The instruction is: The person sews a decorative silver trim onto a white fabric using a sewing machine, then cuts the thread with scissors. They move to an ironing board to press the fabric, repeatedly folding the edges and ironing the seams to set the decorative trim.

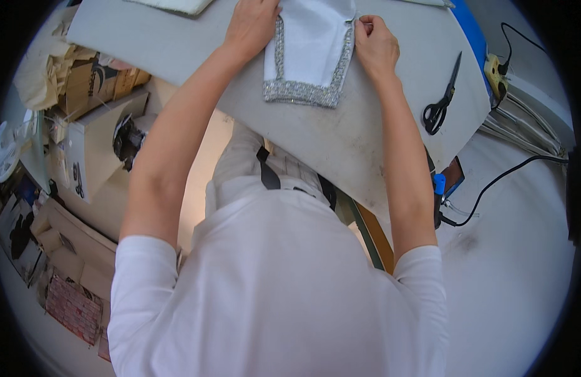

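Note:
A white piece of fabric [311, 44] with a glittering silver beaded trim along its sides and lower end lies on the grey table at the top middle. At its left edge my left hand [253, 25] is closed on the fabric, partly cut off by the picture's top. My right hand [376, 47] pinches the trim on the right side, fingers curled and pressed together. A small dark spot shows by those fingertips, too small to make out. Black-handled scissors [442, 103] lie on the table to the right of my right hand.
More white fabric [177, 5] lies at the table's far left. The table [315, 135] has its near edge before my waist. Beyond its right edge are a yellowish power strip [495, 75], a black cable [507, 179] and a blue-and-black tool [438, 188]. Cardboard boxes [89, 81] stand left.

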Available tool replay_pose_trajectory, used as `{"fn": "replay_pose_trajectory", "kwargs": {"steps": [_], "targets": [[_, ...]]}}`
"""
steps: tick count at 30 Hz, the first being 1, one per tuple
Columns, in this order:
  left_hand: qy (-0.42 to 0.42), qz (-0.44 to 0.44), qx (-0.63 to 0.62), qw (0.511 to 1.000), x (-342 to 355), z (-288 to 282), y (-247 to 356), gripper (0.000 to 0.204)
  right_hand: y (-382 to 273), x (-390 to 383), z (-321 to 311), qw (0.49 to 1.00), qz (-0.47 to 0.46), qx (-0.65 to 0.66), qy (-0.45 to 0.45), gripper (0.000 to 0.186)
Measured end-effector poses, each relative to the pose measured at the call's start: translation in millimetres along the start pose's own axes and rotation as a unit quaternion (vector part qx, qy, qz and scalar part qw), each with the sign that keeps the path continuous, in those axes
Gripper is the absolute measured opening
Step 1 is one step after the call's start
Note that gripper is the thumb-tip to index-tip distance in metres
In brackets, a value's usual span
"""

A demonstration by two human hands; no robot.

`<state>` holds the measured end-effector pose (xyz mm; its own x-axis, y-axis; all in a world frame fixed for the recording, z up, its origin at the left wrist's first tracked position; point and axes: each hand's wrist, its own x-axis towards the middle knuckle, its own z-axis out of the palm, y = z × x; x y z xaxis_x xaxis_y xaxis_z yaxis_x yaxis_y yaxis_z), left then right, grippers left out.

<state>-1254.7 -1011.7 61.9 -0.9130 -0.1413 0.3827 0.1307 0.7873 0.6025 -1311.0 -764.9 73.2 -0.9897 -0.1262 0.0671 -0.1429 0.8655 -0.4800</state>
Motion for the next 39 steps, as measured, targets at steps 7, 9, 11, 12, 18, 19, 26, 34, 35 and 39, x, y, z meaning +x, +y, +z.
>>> {"fn": "replay_pose_trajectory", "kwargs": {"steps": [7,9,11,12,18,19,26,34,35,39], "targets": [[-0.073,0.161,0.051,0.983,-75.4,-36.6,55.3,0.046,10.5,-108.7,-35.2,0.958,0.235,0.122,-0.111,0.033],[-0.184,0.157,0.060,0.968,-92.5,-27.7,73.6,0.054,-1.2,-134.7,-29.2,0.961,0.215,0.127,-0.115,0.033],[-0.238,0.158,0.072,0.956,-101.0,-17.8,81.4,0.062,-10.0,-142.1,-21.9,0.967,0.210,0.092,-0.114,0.033],[-0.256,0.150,0.095,0.950,-104.1,-15.8,83.2,0.065,-14.2,-142.1,-18.1,0.969,0.206,0.065,-0.118,0.033],[-0.166,0.136,0.041,0.976,-115.1,-32.2,74.3,0.052,-16.6,-145.6,-42.3,0.976,0.189,0.103,-0.045,0.024],[-0.141,0.122,0.029,0.982,-119.0,-38.1,70.2,0.047,-17.2,-148.9,-46.2,0.978,0.173,0.110,-0.041,0.021],[-0.082,0.153,0.041,0.984,-156.3,-45.8,46.3,0.029,-21.7,-144.9,-16.0,0.998,-0.052,0.041,0.023,0.009],[-0.130,0.213,0.093,0.964,-140.4,-47.4,45.8,0.033,-10.0,-177.7,-25.0,0.987,-0.139,0.079,0.007,0.026],[-0.121,0.213,0.082,0.966,-138.7,-47.0,47.1,0.032,-12.7,-177.8,-19.8,0.988,-0.140,0.063,0.021,0.027],[-0.083,0.254,0.062,0.962,-135.1,-45.2,44.2,0.023,-16.0,-170.3,0.1,0.984,-0.159,0.042,0.073,0.030]]}}
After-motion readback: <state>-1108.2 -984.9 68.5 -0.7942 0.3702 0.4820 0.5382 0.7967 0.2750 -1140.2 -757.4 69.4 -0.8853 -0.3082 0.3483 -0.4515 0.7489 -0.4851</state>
